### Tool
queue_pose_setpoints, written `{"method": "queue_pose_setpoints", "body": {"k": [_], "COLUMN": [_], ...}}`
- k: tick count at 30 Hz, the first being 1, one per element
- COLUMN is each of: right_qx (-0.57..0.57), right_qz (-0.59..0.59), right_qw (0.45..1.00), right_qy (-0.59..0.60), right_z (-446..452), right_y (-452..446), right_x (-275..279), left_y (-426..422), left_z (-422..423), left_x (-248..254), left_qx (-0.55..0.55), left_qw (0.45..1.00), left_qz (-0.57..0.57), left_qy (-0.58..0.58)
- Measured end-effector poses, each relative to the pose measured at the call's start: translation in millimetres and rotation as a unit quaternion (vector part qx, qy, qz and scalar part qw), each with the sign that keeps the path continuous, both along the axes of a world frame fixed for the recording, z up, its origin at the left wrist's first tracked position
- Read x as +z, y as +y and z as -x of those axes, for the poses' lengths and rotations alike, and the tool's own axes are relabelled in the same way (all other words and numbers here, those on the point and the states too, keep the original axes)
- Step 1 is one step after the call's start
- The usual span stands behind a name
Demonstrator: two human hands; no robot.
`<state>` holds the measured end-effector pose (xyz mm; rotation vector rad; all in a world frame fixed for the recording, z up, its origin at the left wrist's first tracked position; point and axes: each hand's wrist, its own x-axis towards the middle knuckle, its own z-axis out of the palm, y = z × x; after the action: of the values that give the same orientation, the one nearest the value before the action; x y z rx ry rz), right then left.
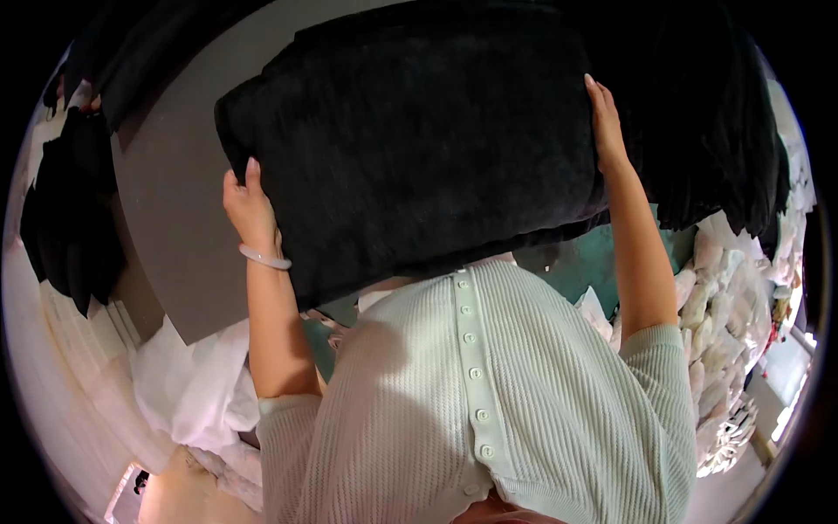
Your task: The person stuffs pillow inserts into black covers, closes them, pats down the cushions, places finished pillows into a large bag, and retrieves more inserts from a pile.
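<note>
A thick stack of folded black cloth (419, 148) lies in front of my body, its near edge close to my light ribbed top. My left hand (250, 210), with a pale bangle at the wrist, presses against the left side of the stack; its fingertips point up and its underside is hidden. On the right side of the stack, my right hand (606, 125) rests with fingers extended along the edge. The black cloth sits between both hands.
A grey table surface (175, 192) extends to the left of the stack. More black cloth (707, 122) hangs at the right, and another dark bundle (74, 210) at the far left. White bags (729, 297) are piled at the right; white plastic (196, 380) lies lower left.
</note>
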<state>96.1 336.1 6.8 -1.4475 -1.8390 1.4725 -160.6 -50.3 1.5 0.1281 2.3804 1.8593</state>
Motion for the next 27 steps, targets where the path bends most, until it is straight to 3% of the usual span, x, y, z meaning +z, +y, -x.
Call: {"method": "queue_pose_setpoints", "body": {"k": [3, 5, 6, 11, 13, 15, 17, 19, 20, 21, 22, 23, 24, 27], "right_qx": [-0.01, -0.006, -0.007, 0.025, 0.096, 0.026, 0.019, 0.026, 0.027, 0.027, 0.017, 0.025, 0.029, 0.043], "right_qz": [-0.064, -0.135, -0.145, -0.197, -0.117, -0.245, -0.254, -0.262, -0.263, -0.262, -0.269, -0.254, -0.246, -0.231], "right_qw": [0.998, 0.991, 0.989, 0.979, 0.987, 0.969, 0.967, 0.964, 0.964, 0.964, 0.963, 0.966, 0.968, 0.97], "right_qy": [-0.011, -0.018, -0.005, 0.043, 0.052, -0.004, 0.006, 0.022, 0.023, 0.024, 0.024, 0.034, 0.035, 0.062], "right_z": [9, 16, 16, 12, 10, 15, 13, 9, 8, 7, 8, 5, 4, -5], "right_y": [6, 1, 6, -1, 5, -8, -9, -9, -7, -5, -4, -4, -3, 1], "right_x": [-14, -20, -30, -26, -15, -33, -33, -34, -35, -37, -40, -35, -36, -35], "left_y": [-7, -13, -15, -45, -81, -90, -70, -20, -20, -19, -18, -20, -25, -29], "left_z": [9, 13, 14, 31, 63, 71, 54, 12, 10, 8, 4, 2, 1, -1], "left_x": [-23, -44, -44, -68, -88, -90, -69, -32, -32, -33, -32, -33, -34, -35], "left_qx": [0.046, 0.072, 0.076, 0.053, 0.004, -0.007, 0.015, 0.017, 0.02, 0.045, -0.046, -0.068, -0.054, -0.035], "left_qw": [0.994, 0.947, 0.923, 0.872, 0.897, 0.965, 0.986, 0.949, 0.989, 0.995, 0.974, 0.877, 0.854, 0.907], "left_qz": [0.096, 0.277, 0.353, 0.42, 0.386, 0.23, 0.161, 0.303, 0.149, -0.004, 0.211, 0.408, 0.434, 0.362], "left_qy": [0.036, 0.148, 0.131, 0.246, 0.215, 0.129, 0.032, 0.085, -0.003, -0.09, 0.067, 0.247, 0.281, 0.214]}}
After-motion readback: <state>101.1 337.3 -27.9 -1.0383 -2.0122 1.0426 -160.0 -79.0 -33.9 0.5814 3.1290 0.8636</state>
